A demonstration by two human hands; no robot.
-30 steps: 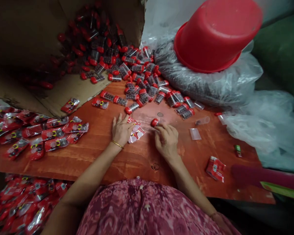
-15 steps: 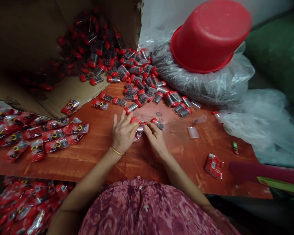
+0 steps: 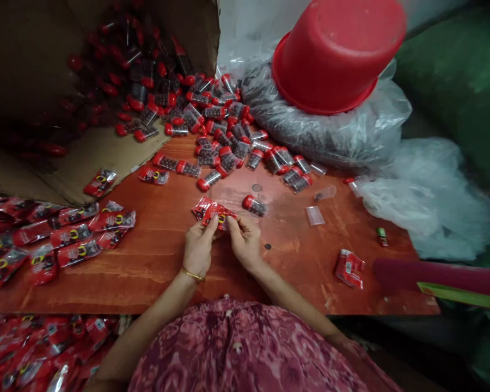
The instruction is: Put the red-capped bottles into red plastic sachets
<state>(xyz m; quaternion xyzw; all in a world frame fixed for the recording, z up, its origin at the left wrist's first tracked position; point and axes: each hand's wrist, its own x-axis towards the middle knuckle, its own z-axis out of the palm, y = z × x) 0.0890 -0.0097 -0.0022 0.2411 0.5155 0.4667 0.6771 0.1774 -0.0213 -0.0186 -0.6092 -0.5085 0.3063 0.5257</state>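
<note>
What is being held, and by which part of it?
Red printed packaging: the left hand pinches its near edge, the right hand its right end.

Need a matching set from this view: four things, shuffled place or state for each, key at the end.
Things
1. Red tub
2. Left hand
3. Lone red-capped container
4. Gold bracelet

Place or state
A. lying on the table, beyond the right hand
B. around a wrist
C. upside down on a bulging plastic bag
D. pinching printed red packaging

Pairs: 1-C, 2-D, 3-A, 4-B
</note>
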